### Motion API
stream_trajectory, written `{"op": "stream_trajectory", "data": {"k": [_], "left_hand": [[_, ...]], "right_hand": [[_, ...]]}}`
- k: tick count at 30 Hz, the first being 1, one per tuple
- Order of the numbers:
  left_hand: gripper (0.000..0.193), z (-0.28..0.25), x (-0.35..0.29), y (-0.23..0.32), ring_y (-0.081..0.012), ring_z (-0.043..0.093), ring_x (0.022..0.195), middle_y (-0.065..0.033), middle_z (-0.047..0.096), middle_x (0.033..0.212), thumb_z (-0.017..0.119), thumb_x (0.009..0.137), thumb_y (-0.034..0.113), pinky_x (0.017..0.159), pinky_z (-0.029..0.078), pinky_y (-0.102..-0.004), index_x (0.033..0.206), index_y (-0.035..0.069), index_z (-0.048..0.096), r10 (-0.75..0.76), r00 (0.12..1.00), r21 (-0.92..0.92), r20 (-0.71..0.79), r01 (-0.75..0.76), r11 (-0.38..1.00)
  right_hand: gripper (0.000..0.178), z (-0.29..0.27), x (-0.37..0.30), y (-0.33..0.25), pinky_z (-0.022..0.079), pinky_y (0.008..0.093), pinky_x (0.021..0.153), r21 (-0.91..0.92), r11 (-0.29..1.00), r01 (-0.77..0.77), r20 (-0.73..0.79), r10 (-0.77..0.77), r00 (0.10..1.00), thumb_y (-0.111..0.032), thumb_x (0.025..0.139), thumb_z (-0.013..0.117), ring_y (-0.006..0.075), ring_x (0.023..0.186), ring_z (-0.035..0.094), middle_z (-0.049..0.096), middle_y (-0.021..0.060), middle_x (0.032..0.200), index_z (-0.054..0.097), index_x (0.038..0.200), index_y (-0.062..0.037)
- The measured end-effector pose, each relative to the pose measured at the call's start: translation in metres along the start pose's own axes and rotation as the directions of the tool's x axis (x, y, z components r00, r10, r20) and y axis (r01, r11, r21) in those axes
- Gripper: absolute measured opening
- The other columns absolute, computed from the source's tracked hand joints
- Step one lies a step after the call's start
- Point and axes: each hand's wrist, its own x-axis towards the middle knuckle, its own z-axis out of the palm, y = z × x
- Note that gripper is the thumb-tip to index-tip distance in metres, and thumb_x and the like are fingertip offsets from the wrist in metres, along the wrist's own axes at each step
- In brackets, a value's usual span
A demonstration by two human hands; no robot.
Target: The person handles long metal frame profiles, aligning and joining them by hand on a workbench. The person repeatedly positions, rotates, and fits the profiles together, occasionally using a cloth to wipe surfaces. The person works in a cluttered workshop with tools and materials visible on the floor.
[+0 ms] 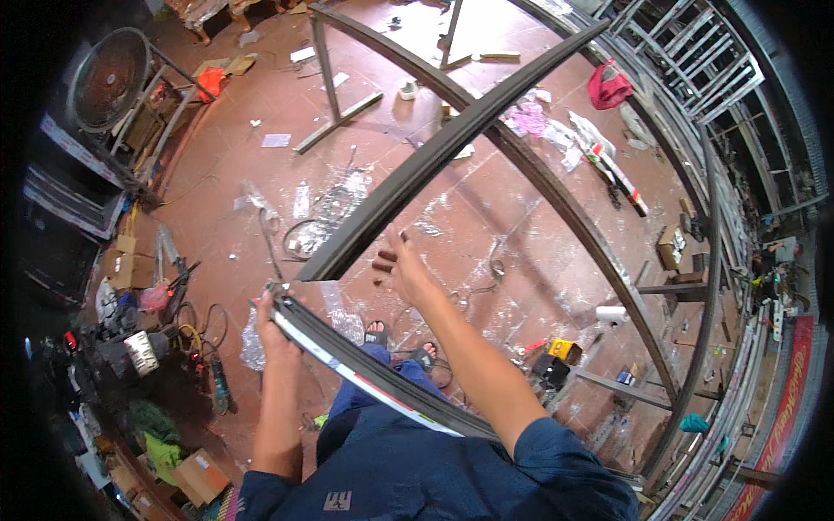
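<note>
Head view: left hand grips dark profile, one end hidden; right hand spread.

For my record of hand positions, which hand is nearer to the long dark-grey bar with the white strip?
Left. The left hand holds the bar near its end; the right hand is open, farther forward, apart from it.

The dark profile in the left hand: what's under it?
Under the dark profile, blue trousers show along both edges, with sandalled feet past its far edge. Whatever lies directly beneath it is covered.
</note>
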Motion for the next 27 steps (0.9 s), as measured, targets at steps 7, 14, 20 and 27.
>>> {"op": "stream_trajectory", "data": {"k": [7,14,20,27], "left_hand": [[0.045,0.006,-0.013,0.003,-0.0345,0.075,0.088,-0.0116,0.074,0.100,0.074,0.096,0.043,0.080,0.064,-0.0512,0.119,0.005,0.067,-0.018,0.999,0.114,0.034,0.014,0.993],[0.040,0.020,0.012,-0.015,-0.0278,0.076,0.081,-0.0100,0.069,0.090,0.075,0.097,0.037,0.072,0.066,-0.0461,0.116,0.003,0.066,-0.008,0.999,0.013,0.032,0.008,1.000],[0.038,0.043,0.042,0.019,-0.0240,0.076,0.078,-0.0085,0.070,0.091,0.074,0.099,0.034,0.067,0.065,-0.0392,0.118,0.002,0.066,-0.012,0.998,0.029,0.057,0.010,1.000],[0.037,0.066,0.060,0.030,-0.0251,0.075,0.075,-0.0083,0.067,0.087,0.075,0.097,0.027,0.065,0.065,-0.0383,0.121,0.001,0.062,-0.021,1.000,-0.015,0.017,0.021,1.000]], "right_hand": [[0.055,0.117,0.080,-0.024,0.061,0.0426,0.076,0.166,0.948,0.272,-0.149,-0.249,0.957,-0.019,0.086,0.088,0.0241,0.095,0.071,0.069,0.0100,0.111,0.058,0.128,-0.0017],[0.045,0.138,0.102,-0.027,0.060,0.0445,0.074,0.089,0.955,0.282,-0.172,-0.264,0.949,-0.033,0.089,0.082,0.0230,0.090,0.070,0.068,0.0065,0.102,0.062,0.120,-0.0077],[0.045,0.152,0.095,-0.035,0.055,0.0497,0.087,0.039,0.971,0.235,-0.109,-0.229,0.967,-0.049,0.091,0.077,0.0244,0.099,0.068,0.069,0.0044,0.104,0.061,0.118,-0.0152],[0.041,0.157,0.104,-0.038,0.057,0.0485,0.086,0.072,0.966,0.247,-0.019,-0.246,0.969,-0.045,0.096,0.075,0.0250,0.099,0.070,0.069,0.0057,0.104,0.060,0.116,-0.0131]]}}
